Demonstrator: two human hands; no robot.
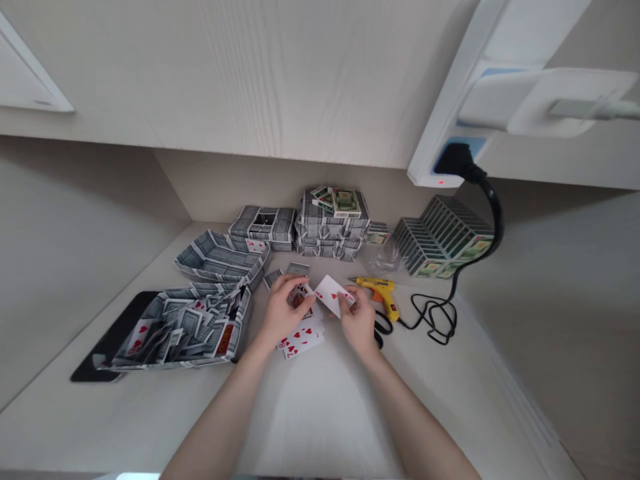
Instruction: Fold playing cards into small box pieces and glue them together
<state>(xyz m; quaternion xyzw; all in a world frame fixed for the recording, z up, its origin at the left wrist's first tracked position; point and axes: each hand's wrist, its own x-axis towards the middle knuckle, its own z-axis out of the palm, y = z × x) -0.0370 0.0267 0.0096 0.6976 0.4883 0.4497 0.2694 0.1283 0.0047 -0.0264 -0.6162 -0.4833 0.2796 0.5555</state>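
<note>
left hand: grip closed on small stack of cards, just above desk | right hand: grip pinching one card, face up, tilted, between both hands | loose hearts face up on desk under left hand | glue gun just beside right hand | card tray at left

Even, soft daylight-type illumination; pale worktop bright, no hard glare. Faint diffuse shadows in the left recess and beside the card stacks. Wide-angle bowing at frame edges; power strip at upper right soft, overall detail slightly blurred.
</note>
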